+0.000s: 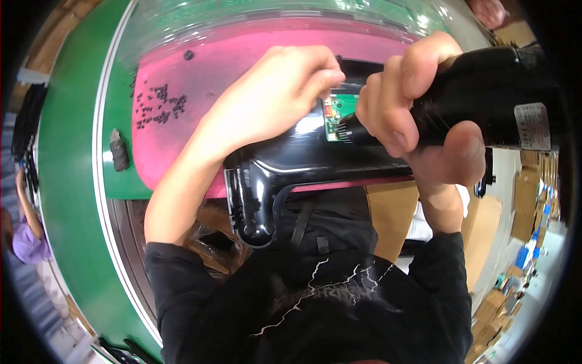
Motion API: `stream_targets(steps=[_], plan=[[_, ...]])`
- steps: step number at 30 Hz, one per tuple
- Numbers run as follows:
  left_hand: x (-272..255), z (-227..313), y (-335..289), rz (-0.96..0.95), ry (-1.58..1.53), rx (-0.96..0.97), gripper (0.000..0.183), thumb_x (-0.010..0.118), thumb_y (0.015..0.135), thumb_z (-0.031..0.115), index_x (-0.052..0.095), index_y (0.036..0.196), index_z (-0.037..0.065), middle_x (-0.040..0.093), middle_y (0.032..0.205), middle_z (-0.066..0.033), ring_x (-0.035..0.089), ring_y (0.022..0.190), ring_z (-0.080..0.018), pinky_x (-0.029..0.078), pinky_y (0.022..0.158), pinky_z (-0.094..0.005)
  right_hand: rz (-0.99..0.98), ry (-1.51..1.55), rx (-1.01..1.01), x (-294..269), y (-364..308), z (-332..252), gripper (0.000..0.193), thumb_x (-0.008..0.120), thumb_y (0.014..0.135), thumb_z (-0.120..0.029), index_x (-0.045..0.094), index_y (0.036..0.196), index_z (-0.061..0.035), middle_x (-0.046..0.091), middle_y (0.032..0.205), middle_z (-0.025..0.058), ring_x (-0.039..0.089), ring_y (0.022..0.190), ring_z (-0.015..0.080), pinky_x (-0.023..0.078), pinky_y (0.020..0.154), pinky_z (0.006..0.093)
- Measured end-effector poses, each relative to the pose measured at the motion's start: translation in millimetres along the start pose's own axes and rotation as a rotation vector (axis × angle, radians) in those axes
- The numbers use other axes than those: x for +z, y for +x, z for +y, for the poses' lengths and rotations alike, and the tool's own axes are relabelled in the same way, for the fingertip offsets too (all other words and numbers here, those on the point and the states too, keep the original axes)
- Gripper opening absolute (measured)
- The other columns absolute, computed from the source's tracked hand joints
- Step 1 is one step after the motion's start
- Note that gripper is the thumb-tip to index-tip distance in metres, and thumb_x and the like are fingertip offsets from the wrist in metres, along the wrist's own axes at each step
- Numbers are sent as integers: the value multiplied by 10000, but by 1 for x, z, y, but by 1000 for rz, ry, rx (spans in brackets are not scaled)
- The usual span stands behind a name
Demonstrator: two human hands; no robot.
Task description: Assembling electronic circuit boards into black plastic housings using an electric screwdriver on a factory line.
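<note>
Table [71,182]: was green, carried a pink mat [167,67] with small black pieces [160,115] scattered on its left part.
Black housing [291,161]: lay across the mat and passed over its near edge.
Left hand [282,85]: was over the housing, with fingers [318,59] bent narrow; could not tell if pinched anything.
Right hand [389,100]: held a black cylinder [485,91] with wrapped fingers.
Green circuit board [347,104]: sat on the housing, between the hands.

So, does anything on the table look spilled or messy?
Maybe: lots of small dark bits lie scattered at the left of the pink mat, with no tray around them. I can't tell if they spilled.
</note>
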State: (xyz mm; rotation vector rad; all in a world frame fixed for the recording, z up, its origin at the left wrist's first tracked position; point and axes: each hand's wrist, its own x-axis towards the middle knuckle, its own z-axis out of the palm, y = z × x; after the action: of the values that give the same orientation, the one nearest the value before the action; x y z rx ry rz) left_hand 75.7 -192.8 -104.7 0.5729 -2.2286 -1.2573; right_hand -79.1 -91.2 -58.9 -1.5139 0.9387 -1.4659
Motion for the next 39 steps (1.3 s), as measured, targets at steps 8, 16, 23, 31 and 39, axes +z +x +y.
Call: stream_targets(steps=[8, 16, 23, 31, 39], plan=[[-2, -1, -5, -60, 15, 31, 182, 646, 876, 136, 657, 909, -43, 671, 746, -172, 675, 722, -269, 524, 707, -371, -6, -5, 3, 11, -1, -8, 574, 623, 865, -602, 480, 1056, -79, 475, 625, -35, 412, 491, 64, 317, 487, 236], [-3, 7, -2, -254, 89, 224, 143, 729, 799, 76, 652, 844, -35, 677, 751, -111, 674, 709, -250, 510, 658, -337, -1, 322, -249, -18, -5, -23, 528, 612, 856, -565, 517, 1076, -95, 509, 696, -54, 472, 557, 70, 374, 615, 266], [3, 13, -3, -151, -82, 235, 83, 706, 805, -13, 669, 878, -31, 705, 770, -89, 711, 734, -173, 512, 614, -274, 15, 397, -338, -33, -12, -38, 534, 703, 778, -502, 521, 1074, -96, 520, 691, -67, 501, 559, 50, 406, 657, 254], [-7, 35, -3, 345, 254, 360, 759, 892, 619, 103, 565, 1303, 75, 588, 1312, -52, 584, 1088, -183, 478, 861, -309, 11, 231, -272, -67, -35, -49, 527, 587, 884, -538, 517, 1113, -69, 508, 700, -29, 436, 562, 82, 344, 599, 274], [-85, 70, -77, 525, 241, 778, 646, 800, 731, -19, 515, 1311, -30, 602, 1192, -178, 554, 1131, -273, 472, 906, -350, 179, 94, -176, -89, -31, -22, 436, 479, 946, -478, 507, 1047, -55, 463, 635, -12, 396, 511, 98, 339, 562, 292]])
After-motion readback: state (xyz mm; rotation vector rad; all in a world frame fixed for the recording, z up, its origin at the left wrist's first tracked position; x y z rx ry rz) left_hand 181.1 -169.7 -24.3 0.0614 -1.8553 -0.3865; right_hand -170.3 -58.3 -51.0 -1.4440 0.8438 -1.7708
